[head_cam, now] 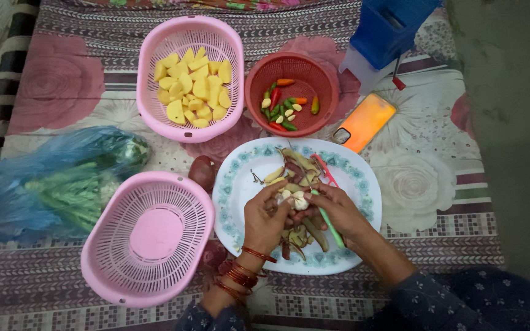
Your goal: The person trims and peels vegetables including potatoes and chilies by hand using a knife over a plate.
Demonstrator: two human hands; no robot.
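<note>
Both my hands meet over a white oval plate (351, 184) with a blue patterned rim. My left hand (266, 219), with red bangles at the wrist, grips a pale garlic bulb (294, 198) from the left. My right hand (338, 211) pinches the same bulb from the right and also has a green-handled peeler (329, 224) lying under its fingers. Peelings and vegetable scraps (295, 165) are heaped on the plate around and below my hands.
A pink basket (154, 37) of cut potato pieces stands at the back, a red basket (320, 73) with chillies and garlic cloves beside it. An upturned pink basket (148, 236) sits left, a blue bag of greens (56, 184) further left. An orange phone (366, 121) and blue box (387, 30) lie right.
</note>
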